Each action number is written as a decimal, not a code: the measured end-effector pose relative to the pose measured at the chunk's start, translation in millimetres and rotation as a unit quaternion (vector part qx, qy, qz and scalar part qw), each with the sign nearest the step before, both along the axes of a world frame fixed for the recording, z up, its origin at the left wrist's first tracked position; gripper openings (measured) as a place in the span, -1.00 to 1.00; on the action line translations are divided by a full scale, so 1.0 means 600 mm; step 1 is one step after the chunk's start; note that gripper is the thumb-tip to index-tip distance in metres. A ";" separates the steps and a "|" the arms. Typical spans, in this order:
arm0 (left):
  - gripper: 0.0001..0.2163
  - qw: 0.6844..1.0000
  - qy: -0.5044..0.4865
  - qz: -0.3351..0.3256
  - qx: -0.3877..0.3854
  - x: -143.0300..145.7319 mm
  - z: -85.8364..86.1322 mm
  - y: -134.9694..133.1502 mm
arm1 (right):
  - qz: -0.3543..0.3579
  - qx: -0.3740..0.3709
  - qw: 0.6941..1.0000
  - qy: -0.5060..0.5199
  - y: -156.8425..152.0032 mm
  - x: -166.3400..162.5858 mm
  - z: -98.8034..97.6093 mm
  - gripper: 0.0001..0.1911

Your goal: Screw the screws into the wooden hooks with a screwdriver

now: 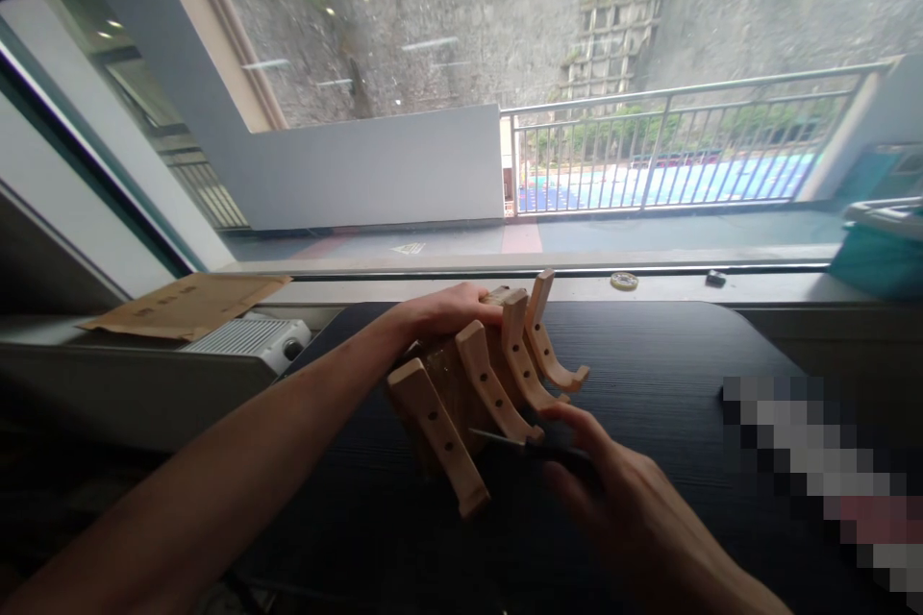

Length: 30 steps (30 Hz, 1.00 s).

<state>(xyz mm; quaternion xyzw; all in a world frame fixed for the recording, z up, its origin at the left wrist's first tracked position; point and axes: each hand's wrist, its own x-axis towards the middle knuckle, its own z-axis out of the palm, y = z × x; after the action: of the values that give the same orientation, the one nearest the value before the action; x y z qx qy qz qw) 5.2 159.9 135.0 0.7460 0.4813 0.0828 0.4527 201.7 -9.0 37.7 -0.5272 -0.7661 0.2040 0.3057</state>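
Observation:
A wooden hook rack with several curved hooks is propped at a tilt on the dark table. Dark holes show along the face of each hook. My left hand grips the rack's back board near its far end, and its fingertips are partly hidden behind the wood. From the right, my right hand is closed around the black handle of a screwdriver. The tool's thin metal shaft reaches left, between the two nearest hooks and close to the board. Whether its tip touches the wood I cannot tell.
The black table stands against a windowsill. On the sill lie a roll of tape, a small black object and a brown paper envelope. A white radiator is at left, a teal bin at right.

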 end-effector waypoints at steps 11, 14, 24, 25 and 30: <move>-0.63 0.999 -0.036 0.005 -0.027 -0.018 -0.011 0.013 | 0.018 0.131 0.987 -0.087 0.006 0.026 0.037 -0.72; -0.60 0.999 -0.039 0.001 -0.031 -0.017 -0.013 0.014 | 0.032 0.155 0.982 -0.100 0.008 0.010 0.046 -0.72; -0.64 0.997 -0.058 0.035 -0.039 -0.022 -0.021 0.019 | 0.042 0.178 0.976 -0.122 0.014 0.006 0.047 -0.71; -0.65 0.997 -0.061 0.041 -0.037 -0.020 -0.020 0.018 | 0.046 0.182 0.974 -0.124 0.014 0.006 0.047 -0.70; -0.68 0.995 -0.068 0.064 -0.036 -0.012 -0.017 0.011 | 0.048 0.189 0.973 -0.120 0.011 0.008 0.050 -0.71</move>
<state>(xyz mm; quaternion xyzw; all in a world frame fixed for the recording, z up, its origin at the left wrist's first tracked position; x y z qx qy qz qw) -1.9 166.7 124.6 0.6899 0.4987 0.1446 0.5044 206.3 -2.5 68.0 -0.4432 -0.8464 0.0053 0.2952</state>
